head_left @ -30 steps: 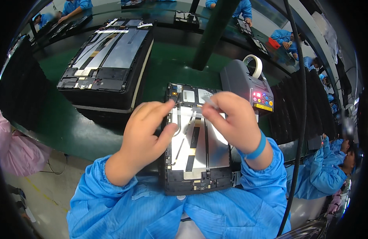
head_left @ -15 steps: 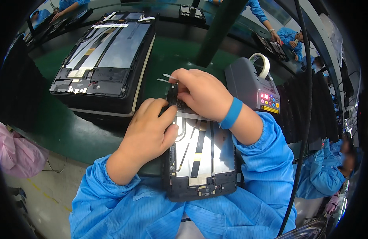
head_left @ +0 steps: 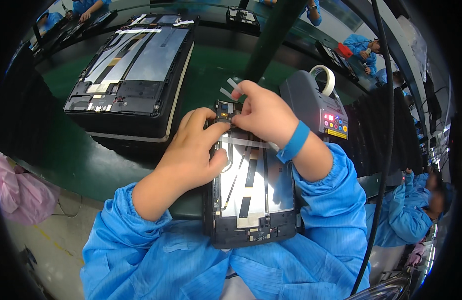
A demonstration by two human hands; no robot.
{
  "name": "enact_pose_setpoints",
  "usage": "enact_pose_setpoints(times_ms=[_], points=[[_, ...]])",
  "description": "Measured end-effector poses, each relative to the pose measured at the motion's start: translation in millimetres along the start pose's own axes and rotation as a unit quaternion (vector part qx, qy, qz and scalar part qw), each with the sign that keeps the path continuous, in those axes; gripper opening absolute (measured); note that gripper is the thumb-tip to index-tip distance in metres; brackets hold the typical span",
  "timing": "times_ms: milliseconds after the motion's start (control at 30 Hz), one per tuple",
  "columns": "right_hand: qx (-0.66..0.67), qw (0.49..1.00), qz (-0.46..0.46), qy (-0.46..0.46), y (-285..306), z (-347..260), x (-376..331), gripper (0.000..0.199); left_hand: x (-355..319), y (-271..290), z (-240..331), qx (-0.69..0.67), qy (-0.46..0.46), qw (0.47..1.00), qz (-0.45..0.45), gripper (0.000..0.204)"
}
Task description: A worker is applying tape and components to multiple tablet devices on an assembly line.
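An uncased tablet lies before me, its silvery inside with dark flex strips facing up. My left hand rests on its upper left edge, fingertips bent onto the dark top end, thumb apart from the index finger. At the top right, my right hand is curled, its thumb low against the tablet's top part. Two short translucent tape strips stick out from its upper fingertips. Another clear strip crosses the tablet below my fingers. What lies directly under the fingertips is partly hidden.
At the left stands a stack of similar tablets. A grey tape dispenser with a white tape roll sits at the right. A green post rises behind, and a black cable hangs at the right. Other people work farther off.
My right hand has shifted slightly right and up with the tape strips, baring part of the tablet's top end. My left hand has moved a little up, its fingertips further onto the tablet.
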State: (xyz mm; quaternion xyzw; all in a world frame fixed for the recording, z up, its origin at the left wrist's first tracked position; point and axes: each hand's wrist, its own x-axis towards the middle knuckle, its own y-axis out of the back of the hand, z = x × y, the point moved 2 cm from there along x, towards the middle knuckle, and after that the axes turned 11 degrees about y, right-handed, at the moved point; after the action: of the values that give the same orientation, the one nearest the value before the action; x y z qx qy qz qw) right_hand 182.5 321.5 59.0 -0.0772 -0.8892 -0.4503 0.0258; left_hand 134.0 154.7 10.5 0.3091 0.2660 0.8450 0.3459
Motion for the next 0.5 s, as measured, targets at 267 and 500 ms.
enact_pose_setpoints(times_ms=[267, 500], points=[[-0.113, 0.927, -0.034, 0.356, 10.5, -2.0, -0.4, 0.011, -1.2, -2.9, -8.0, -0.011, 0.0, 1.0, 0.009, 0.039], [-0.108, 0.953, 0.064, 0.275, 0.7, 0.3, 6.0, 0.022, -2.8, -2.2, -10.4, -0.001, -0.008, 1.0, 0.008, 0.038]])
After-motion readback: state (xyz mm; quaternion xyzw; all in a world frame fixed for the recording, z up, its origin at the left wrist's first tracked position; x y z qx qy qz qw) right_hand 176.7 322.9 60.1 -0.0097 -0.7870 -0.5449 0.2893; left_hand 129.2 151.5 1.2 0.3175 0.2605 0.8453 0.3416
